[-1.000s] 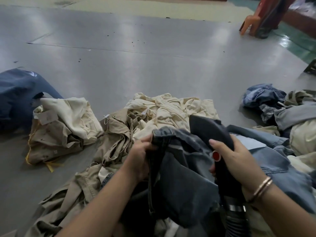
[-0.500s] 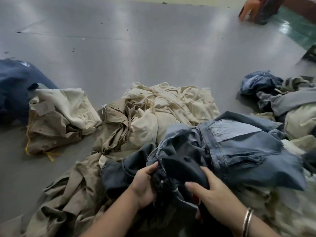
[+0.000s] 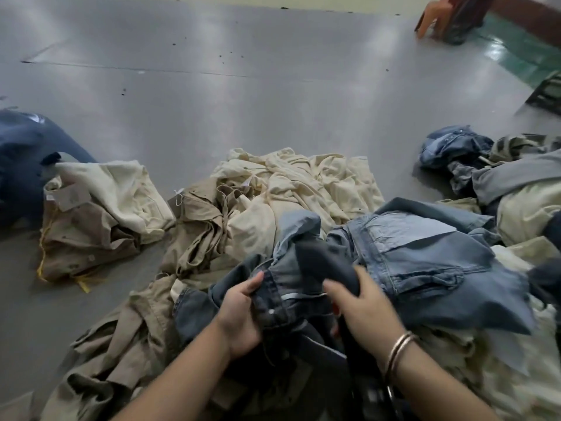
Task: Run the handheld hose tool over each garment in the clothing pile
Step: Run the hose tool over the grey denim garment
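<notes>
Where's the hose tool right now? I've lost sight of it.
In the head view it is low and right of centre: the right hand grips the hose tool, its dark head wrapped in the dark jeans that the left hand holds.

The left hand (image 3: 239, 317) grips a fold of dark jeans (image 3: 291, 302) near the waistband. The right hand (image 3: 361, 311), bangles (image 3: 399, 350) on its wrist, curls over a dark tool (image 3: 324, 262) that pokes up through the denim; a red spot shows under the palm. Pale jeans (image 3: 425, 259) lie just right of the hands, cream and khaki garments (image 3: 273, 192) behind them. A folded khaki bundle (image 3: 91, 220) sits apart on the grey floor (image 3: 243, 101) to the left.
</notes>
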### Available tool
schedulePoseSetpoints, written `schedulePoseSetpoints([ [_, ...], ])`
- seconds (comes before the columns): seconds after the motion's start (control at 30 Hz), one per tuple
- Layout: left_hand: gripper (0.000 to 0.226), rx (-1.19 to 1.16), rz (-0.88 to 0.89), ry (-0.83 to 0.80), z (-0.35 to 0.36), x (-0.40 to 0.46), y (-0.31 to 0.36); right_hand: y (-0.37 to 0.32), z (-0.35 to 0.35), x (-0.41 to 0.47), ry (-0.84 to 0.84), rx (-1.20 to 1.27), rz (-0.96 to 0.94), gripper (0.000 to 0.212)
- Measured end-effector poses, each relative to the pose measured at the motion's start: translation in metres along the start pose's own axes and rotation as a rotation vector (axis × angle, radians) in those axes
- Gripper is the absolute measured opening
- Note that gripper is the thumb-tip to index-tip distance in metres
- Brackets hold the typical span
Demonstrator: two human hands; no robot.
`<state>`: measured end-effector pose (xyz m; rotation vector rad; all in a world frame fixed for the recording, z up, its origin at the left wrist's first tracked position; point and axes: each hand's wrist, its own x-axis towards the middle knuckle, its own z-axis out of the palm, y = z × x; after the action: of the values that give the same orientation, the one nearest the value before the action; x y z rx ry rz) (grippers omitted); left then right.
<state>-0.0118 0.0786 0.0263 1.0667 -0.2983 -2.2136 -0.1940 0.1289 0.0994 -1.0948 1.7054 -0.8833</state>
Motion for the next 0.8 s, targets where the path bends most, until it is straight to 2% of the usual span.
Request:
schedulePoseSetpoints([
  [0.1,0.036,0.236,0.137,0.197,-0.012,-0.001,0.049,-0.017,-0.029,0.014,0.204,0.167,-0.062,0.011],
  [0.2,0.036,0.628,0.275,0.513,-0.043,0.009,0.097,-0.014,-0.048,0.010,0.219,0.193,-0.038,0.013],
  [0.27,0.054,1.090,0.186,0.835,-0.075,0.018,0.100,-0.010,-0.046,0.010,0.180,0.176,0.040,0.017],
  [0.3,0.062,1.230,0.106,0.941,-0.090,0.019,0.091,-0.008,-0.042,0.010,0.151,0.182,0.077,0.019],
  [0.33,0.065,1.208,0.061,0.991,-0.104,0.023,0.076,-0.007,-0.039,0.010,0.127,0.179,0.095,0.020],
  [0.37,0.064,1.065,0.067,0.999,-0.112,0.025,0.058,-0.005,-0.036,0.010,0.109,0.151,0.092,0.021],
  [0.43,0.060,0.759,0.134,0.982,-0.114,0.031,0.028,-0.001,-0.033,0.009,0.083,0.102,0.058,0.018],
  [0.5,0.053,0.554,0.219,0.894,-0.107,0.033,0.011,-0.001,-0.030,0.007,0.054,0.119,0.033,0.013],
  [0.53,0.050,0.450,0.224,0.795,-0.101,0.033,0.009,-0.001,-0.028,0.007,0.052,0.111,0.023,0.012],
  [0.6,0.042,0.238,0.100,0.519,-0.089,0.028,0.013,-0.002,-0.025,0.009,0.054,0.092,0.009,0.014],
  [0.7,0.039,0.207,-0.072,0.243,-0.072,0.020,0.015,-0.001,-0.020,0.009,0.026,0.104,0.018,0.015],
  [0.8,0.037,0.218,-0.092,0.179,-0.059,0.018,0.014,0.006,-0.016,0.002,0.006,0.080,0.044,0.013],
])
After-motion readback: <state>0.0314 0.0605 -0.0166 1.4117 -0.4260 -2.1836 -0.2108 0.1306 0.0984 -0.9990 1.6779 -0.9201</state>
